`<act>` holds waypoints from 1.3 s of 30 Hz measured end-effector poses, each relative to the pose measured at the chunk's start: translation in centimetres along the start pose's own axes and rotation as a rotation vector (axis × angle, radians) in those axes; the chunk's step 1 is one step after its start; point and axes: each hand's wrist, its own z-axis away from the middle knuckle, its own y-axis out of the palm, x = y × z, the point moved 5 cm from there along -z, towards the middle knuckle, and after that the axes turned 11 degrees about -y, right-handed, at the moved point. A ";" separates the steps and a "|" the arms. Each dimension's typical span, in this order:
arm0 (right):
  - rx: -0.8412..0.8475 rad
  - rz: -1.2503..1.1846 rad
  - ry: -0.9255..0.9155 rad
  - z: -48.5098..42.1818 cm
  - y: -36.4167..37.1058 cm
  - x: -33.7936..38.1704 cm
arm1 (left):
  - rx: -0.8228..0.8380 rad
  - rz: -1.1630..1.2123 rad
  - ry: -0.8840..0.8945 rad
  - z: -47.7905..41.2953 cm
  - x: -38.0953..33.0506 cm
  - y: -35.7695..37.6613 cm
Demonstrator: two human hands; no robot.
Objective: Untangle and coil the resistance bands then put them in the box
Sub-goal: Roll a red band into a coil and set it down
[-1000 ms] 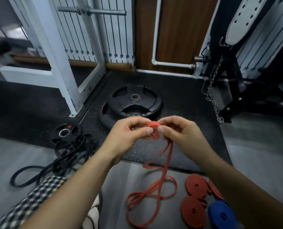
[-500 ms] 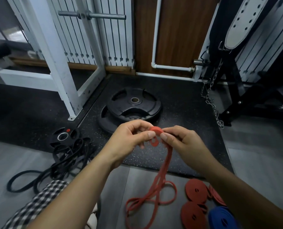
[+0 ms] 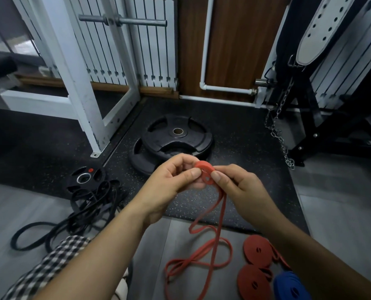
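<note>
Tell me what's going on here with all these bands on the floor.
A person is coiling bands. The left hand and right hand pinch a small, partly wound coil of a red rubber resistance band; the rest of it trails in loops on the grey floor. Finished flat red coils and a blue coil lie at the right. A tangled pile of black bands waits at the left. No box is in view.

Matt rubbery red band, speckled rough floor mat, shiny metal chain.
</note>
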 end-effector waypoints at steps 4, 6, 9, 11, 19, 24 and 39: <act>-0.008 -0.170 0.080 0.3 0.7 -0.2 | 0.015 0.224 -0.048 -0.2 0.6 0.2; -0.022 -0.227 0.106 0.2 0.7 -0.1 | 0.031 0.310 -0.069 -0.2 0.8 0.2; -0.011 -0.206 0.127 0.1 0.3 -0.3 | 0.020 0.290 -0.104 -0.4 1.1 0.1; 0.009 -0.150 0.144 0.1 0.1 -0.5 | -0.009 0.164 -0.119 -0.5 1.2 0.0; -0.017 -0.293 0.199 0.3 0.3 -0.3 | -0.101 0.174 -0.145 -0.6 1.7 0.2; -0.018 -0.305 0.171 0.1 0.0 0.0 | -0.113 0.347 -0.144 -0.3 0.8 0.1; -0.137 -0.417 0.152 0.9 0.9 -0.5 | -0.109 0.669 -0.276 -0.4 2.8 1.4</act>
